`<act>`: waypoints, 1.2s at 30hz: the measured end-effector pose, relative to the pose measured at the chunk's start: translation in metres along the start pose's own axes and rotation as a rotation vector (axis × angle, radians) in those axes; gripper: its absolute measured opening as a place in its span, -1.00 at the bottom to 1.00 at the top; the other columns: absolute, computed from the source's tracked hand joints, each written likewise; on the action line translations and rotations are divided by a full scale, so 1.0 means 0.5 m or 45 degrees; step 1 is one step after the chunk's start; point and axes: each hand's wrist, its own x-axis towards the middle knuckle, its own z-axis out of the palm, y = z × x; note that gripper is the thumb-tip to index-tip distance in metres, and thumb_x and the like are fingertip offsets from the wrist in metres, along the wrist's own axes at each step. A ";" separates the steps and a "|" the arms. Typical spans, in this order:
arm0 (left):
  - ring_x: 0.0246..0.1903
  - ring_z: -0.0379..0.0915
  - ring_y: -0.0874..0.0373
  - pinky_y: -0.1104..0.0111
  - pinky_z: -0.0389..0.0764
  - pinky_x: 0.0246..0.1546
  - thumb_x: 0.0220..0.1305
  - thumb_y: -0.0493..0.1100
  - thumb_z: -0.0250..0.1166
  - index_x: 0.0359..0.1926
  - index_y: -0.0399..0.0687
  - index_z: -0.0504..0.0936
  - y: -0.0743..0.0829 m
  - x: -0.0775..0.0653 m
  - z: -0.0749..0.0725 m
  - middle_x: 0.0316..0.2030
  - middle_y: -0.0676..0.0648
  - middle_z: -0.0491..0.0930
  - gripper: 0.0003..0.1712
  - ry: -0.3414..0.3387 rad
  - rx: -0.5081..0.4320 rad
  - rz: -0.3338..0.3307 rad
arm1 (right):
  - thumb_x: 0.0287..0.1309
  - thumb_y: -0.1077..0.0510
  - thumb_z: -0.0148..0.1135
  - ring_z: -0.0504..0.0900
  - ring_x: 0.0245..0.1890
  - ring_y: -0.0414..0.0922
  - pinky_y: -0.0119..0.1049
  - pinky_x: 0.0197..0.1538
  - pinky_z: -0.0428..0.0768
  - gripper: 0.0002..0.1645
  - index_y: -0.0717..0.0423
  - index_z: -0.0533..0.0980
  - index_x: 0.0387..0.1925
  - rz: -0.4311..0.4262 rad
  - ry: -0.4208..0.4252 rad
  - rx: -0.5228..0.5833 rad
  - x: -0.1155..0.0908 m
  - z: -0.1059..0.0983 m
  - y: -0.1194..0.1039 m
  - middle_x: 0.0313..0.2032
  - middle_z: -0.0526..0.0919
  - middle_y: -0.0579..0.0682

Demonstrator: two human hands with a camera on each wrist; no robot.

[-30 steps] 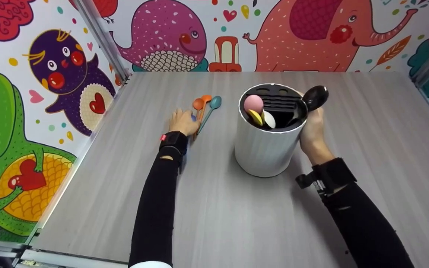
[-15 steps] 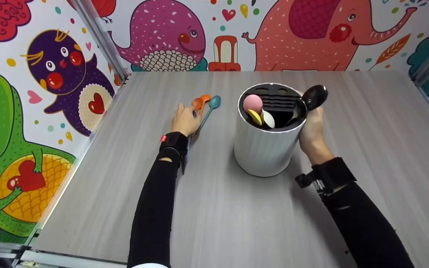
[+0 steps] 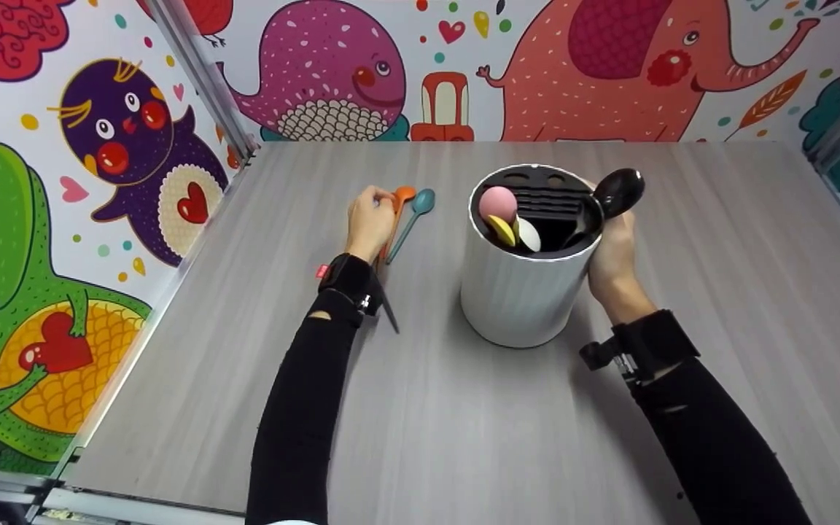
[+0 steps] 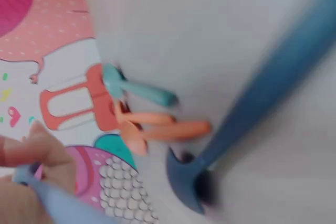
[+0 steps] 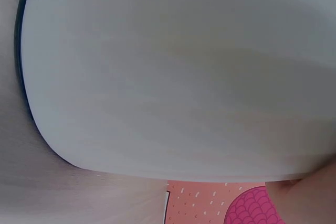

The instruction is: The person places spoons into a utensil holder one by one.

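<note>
My left hand (image 3: 371, 224) is beside a teal spoon (image 3: 424, 200) and an orange spoon (image 3: 404, 195) lying on the table. In the left wrist view its curled fingers pinch a pale blue utensil (image 4: 63, 200), cut off by the frame. A dark blue spoon (image 4: 252, 103) runs past the fingers there, blurred; two orange spoons show beyond it. In the head view a dark slim handle (image 3: 389, 310) pokes out under the left wrist. My right hand (image 3: 612, 255) grips the right side of a white utensil holder (image 3: 518, 299), whose wall fills the right wrist view.
The holder's black slotted insert (image 3: 537, 193) carries pink, yellow and white pieces at the left and a black spoon (image 3: 620, 191) leaning out at the right. Cartoon-printed walls (image 3: 522, 44) bound the grey table (image 3: 434, 437) at the back and sides.
My left hand has shifted slightly right and farther back, its fingers now more gathered. The dark handle under the wrist has swung to the right. The right hand and holder stay put.
</note>
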 end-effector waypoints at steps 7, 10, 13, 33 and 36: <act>-0.59 0.28 0.19 0.42 0.25 -0.55 0.23 -0.08 0.16 -0.40 -0.07 0.58 0.029 -0.012 0.002 -0.55 0.01 0.45 -0.81 0.148 -0.065 0.033 | 0.38 -0.09 -0.16 0.66 -0.26 -0.14 -0.25 -0.06 0.56 -0.38 0.42 0.54 -0.16 -0.001 -0.011 0.009 -0.001 0.002 0.001 -0.32 0.72 -0.01; -0.73 0.13 0.26 0.46 0.14 -0.67 0.20 -0.04 0.23 -0.58 -0.04 0.49 0.036 -0.018 0.002 -0.72 0.10 0.25 -0.72 0.169 -0.129 0.062 | 0.39 -0.07 -0.16 0.66 -0.27 -0.14 -0.26 -0.07 0.56 -0.38 0.45 0.53 -0.14 -0.009 -0.003 -0.009 -0.001 0.002 0.003 -0.32 0.72 -0.01; -0.79 0.03 0.29 0.47 0.08 -0.73 0.16 -0.07 0.25 -0.70 0.00 0.36 0.047 -0.027 0.001 -0.79 0.14 0.14 -0.63 0.156 -0.219 0.067 | 0.39 -0.07 -0.16 0.66 -0.26 -0.13 -0.26 -0.06 0.56 -0.38 0.47 0.52 -0.11 -0.010 -0.008 -0.005 0.000 0.002 0.004 -0.30 0.72 0.00; -0.81 0.03 0.33 0.48 0.08 -0.77 0.12 -0.36 0.12 -0.72 0.00 0.25 0.220 -0.110 -0.026 -0.80 0.15 0.11 -0.63 -0.052 -0.819 0.265 | 0.37 -0.05 -0.13 0.66 -0.28 -0.16 -0.27 -0.07 0.56 -0.45 0.36 0.58 -0.18 -0.003 0.024 -0.021 0.001 -0.001 0.002 -0.33 0.72 -0.04; -0.86 0.05 0.31 0.47 0.09 -0.81 0.17 -0.35 0.12 -0.70 -0.03 0.27 0.248 -0.123 -0.036 -0.82 0.14 0.15 -0.64 -0.109 -0.932 0.295 | 0.37 -0.06 -0.12 0.66 -0.29 -0.16 -0.27 -0.08 0.57 -0.46 0.31 0.60 -0.22 0.005 0.028 -0.006 0.001 0.001 0.002 -0.34 0.72 -0.04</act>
